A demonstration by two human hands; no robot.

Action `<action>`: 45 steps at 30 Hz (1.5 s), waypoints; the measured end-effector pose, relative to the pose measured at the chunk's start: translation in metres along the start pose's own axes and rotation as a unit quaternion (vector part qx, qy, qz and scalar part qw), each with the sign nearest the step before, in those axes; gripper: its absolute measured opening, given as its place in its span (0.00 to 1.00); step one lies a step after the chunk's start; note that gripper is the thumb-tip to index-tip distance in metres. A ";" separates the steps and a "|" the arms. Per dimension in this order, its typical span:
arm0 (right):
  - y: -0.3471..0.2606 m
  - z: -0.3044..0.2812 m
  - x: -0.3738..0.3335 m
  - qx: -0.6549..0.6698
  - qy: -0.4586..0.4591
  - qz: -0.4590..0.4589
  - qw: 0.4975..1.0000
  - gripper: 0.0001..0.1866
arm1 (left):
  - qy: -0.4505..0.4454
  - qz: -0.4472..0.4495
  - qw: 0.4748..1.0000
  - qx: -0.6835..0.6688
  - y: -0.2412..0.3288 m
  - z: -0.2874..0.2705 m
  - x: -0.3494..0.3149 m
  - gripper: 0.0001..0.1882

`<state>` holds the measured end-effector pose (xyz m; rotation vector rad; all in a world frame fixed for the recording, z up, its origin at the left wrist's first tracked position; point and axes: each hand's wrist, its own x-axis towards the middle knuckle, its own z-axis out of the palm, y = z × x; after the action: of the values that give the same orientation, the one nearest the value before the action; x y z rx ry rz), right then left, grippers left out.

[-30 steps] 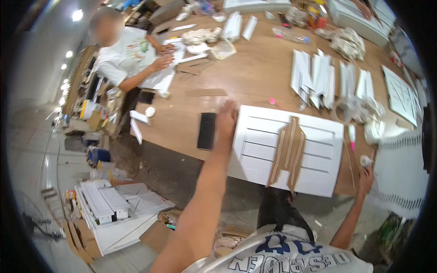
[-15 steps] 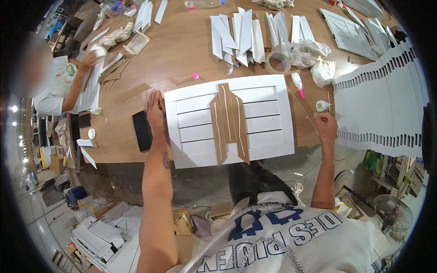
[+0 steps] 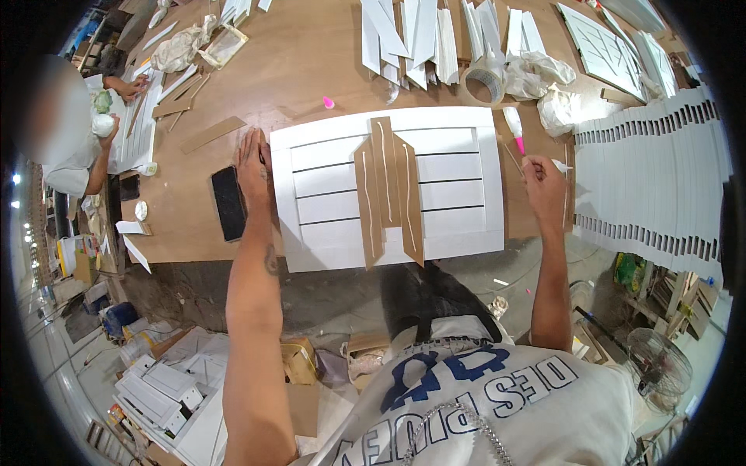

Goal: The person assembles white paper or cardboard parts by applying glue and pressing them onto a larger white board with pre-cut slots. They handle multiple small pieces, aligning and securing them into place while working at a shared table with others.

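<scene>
The white slatted panel (image 3: 388, 190) lies flat on the table (image 3: 311, 62) right in front of me, its near edge hanging a little over the table's front edge. Three brown cardboard strips (image 3: 388, 194) lie lengthwise across its middle, side by side and touching, each with a thin pale line of glue running along it. My left hand (image 3: 254, 163) rests flat and open, palm down, on the table at the panel's left edge, fingers stretched away from me; it grips nothing. Just to its left a black phone (image 3: 228, 202) lies on the table. My right hand (image 3: 544, 182) is off the panel's right edge, fingers pinched loosely around a small white scrap (image 3: 561, 165); I cannot tell what the scrap is. Just beyond that hand a white glue bottle with a pink tip (image 3: 514, 128) lies on the table beside the panel's far right corner. A small pink cap (image 3: 329, 102) sits beyond the panel's far edge. Farther on are a roll of tape (image 3: 485, 81), crumpled white rags (image 3: 544, 70) and a row of white strips (image 3: 420, 35). To my right a long notched white piece (image 3: 653, 179) stretches away. At the far left another person's hands (image 3: 128, 85) work on white pieces.
</scene>
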<state>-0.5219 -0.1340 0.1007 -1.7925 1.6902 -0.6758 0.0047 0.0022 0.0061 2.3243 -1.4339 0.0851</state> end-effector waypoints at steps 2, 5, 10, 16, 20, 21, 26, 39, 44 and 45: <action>-0.003 0.003 0.001 -0.008 -0.004 -0.011 1.000 0.13 | 0.006 0.016 1.000 -0.008 0.002 -0.002 -0.001 0.24; -0.026 0.005 -0.002 -0.030 0.008 -0.041 0.999 0.14 | -0.042 -0.046 0.996 -0.062 -0.007 0.004 -0.003 0.23; -0.030 -0.019 0.012 0.108 -0.008 -0.030 0.994 0.12 | -0.017 0.027 0.997 -0.068 -0.010 0.004 -0.001 0.26; -0.021 -0.067 -0.014 0.115 0.078 0.050 0.989 0.13 | -0.033 0.012 0.999 -0.032 -0.006 0.006 -0.001 0.30; 0.014 -0.090 -0.042 0.105 0.101 0.114 0.983 0.15 | -0.027 0.060 0.996 -0.061 0.002 -0.003 0.003 0.36; 0.021 -0.091 -0.048 0.106 0.105 0.133 0.980 0.15 | -0.022 0.067 0.996 -0.058 0.003 -0.005 0.002 0.36; 0.056 -0.082 -0.067 0.147 0.118 0.109 0.976 0.09 | -0.016 0.072 0.997 -0.035 -0.012 0.007 0.004 0.35; 0.009 0.033 -0.084 0.183 -0.030 0.087 0.979 0.22 | -0.007 0.030 0.999 -0.012 -0.001 0.005 0.001 0.25; 0.007 0.047 -0.088 0.057 -0.071 0.041 0.995 0.27 | -0.024 0.011 1.000 0.017 0.007 -0.007 0.001 0.26; 0.006 0.049 -0.090 0.021 -0.058 0.026 0.998 0.27 | -0.012 0.004 1.000 0.020 0.010 -0.006 0.001 0.25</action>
<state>-0.4980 -0.0410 0.0642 -1.7191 1.6273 -0.5710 -0.0029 -0.0004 0.0146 2.3604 -1.4659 0.0890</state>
